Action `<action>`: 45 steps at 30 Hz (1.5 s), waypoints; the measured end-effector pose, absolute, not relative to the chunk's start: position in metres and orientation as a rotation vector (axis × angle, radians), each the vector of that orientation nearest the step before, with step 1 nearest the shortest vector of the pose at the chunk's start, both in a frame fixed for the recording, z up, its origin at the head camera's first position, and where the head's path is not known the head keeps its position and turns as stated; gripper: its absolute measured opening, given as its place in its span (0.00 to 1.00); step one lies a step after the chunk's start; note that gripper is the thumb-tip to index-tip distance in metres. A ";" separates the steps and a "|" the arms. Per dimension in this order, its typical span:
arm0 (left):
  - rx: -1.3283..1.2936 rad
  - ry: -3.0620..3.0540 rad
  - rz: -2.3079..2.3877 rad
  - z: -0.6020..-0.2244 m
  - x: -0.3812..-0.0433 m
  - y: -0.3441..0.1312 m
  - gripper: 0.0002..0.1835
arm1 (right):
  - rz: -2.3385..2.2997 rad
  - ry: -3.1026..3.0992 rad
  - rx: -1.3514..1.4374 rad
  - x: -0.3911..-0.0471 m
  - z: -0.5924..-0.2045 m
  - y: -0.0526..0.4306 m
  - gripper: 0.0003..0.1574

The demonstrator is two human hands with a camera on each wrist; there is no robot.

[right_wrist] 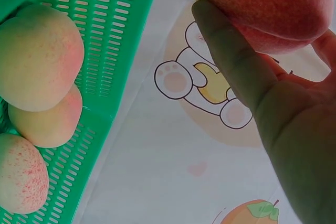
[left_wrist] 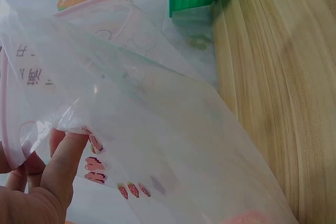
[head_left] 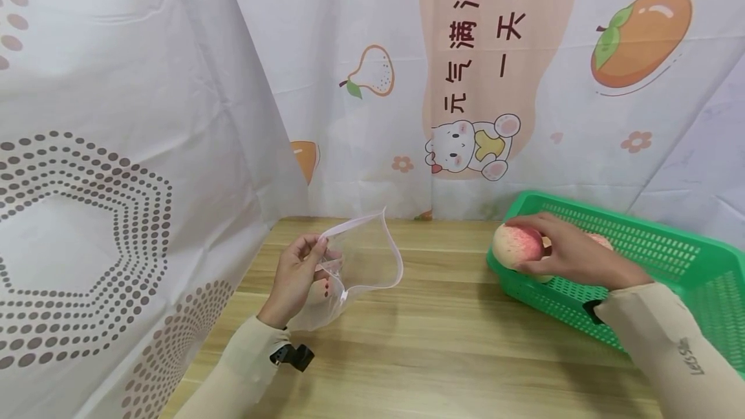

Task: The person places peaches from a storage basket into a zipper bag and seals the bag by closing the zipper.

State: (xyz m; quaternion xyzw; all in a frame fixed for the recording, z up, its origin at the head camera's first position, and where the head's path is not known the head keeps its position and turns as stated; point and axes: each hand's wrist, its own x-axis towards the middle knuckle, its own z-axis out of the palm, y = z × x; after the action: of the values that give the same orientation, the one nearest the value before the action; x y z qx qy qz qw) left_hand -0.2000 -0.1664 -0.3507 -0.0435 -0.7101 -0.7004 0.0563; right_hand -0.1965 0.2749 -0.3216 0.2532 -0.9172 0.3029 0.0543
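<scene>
My left hand (head_left: 297,277) pinches the pink-edged rim of a clear zip bag (head_left: 367,251), whose mouth gapes to the right above the table. Small strawberries are printed on the bag (left_wrist: 173,145), and something pinkish shows dimly through its bottom in the left wrist view. Over the left end of a green basket (head_left: 588,302), my right hand (head_left: 573,254) grips a red and pale-yellow peach (head_left: 517,247). In the right wrist view that peach (right_wrist: 268,6) sits between thumb and fingers, clear of the basket. Other peaches (right_wrist: 39,59) lie in the basket, partly hidden by the right hand in the head view.
Between the bag and the basket runs bare wood-grain table (head_left: 431,315). A printed cloth (head_left: 361,147) hangs behind the table, and another patterned cloth (head_left: 145,102) hangs along the left side.
</scene>
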 end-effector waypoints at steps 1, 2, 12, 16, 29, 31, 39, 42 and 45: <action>-0.129 -2.151 -2.129 -0.351 -0.200 -0.166 0.14 | 0.925 -2.790 0.768 -0.197 -0.321 0.274 0.41; -0.131 -2.150 -2.130 -0.351 -0.200 -0.166 0.13 | 0.920 -2.793 0.761 -0.197 -0.321 0.273 0.41; -0.135 -2.144 -2.128 -0.352 -0.200 -0.167 0.11 | 0.943 -2.784 0.792 -0.200 -0.322 0.265 0.39; -0.137 -2.152 -2.116 -0.352 -0.200 -0.166 0.09 | 0.950 -2.789 0.785 -0.201 -0.322 0.263 0.40; -0.143 -2.139 -2.141 -0.352 -0.200 -0.164 0.09 | 0.935 -2.779 0.829 -0.203 -0.320 0.254 0.41; -0.144 -2.139 -2.140 -0.352 -0.200 -0.164 0.09 | 0.917 -2.780 0.815 -0.203 -0.320 0.252 0.41; -0.165 -2.134 -2.138 -0.352 -0.200 -0.166 0.09 | 0.862 -2.758 0.849 -0.203 -0.318 0.246 0.39; -0.169 -2.135 -2.132 -0.353 -0.200 -0.166 0.10 | 0.857 -2.758 0.853 -0.204 -0.318 0.244 0.39; -0.163 -2.137 -2.133 -0.353 -0.200 -0.166 0.12 | 0.888 -2.759 0.861 -0.205 -0.318 0.242 0.40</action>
State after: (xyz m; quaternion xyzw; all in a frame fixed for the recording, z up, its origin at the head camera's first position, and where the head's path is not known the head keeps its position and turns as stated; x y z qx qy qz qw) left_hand -0.2001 -0.1659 -0.3533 -0.0538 -0.7055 -0.7042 0.0589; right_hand -0.2046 0.2420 -0.3177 0.2842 -0.9110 0.2931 0.0592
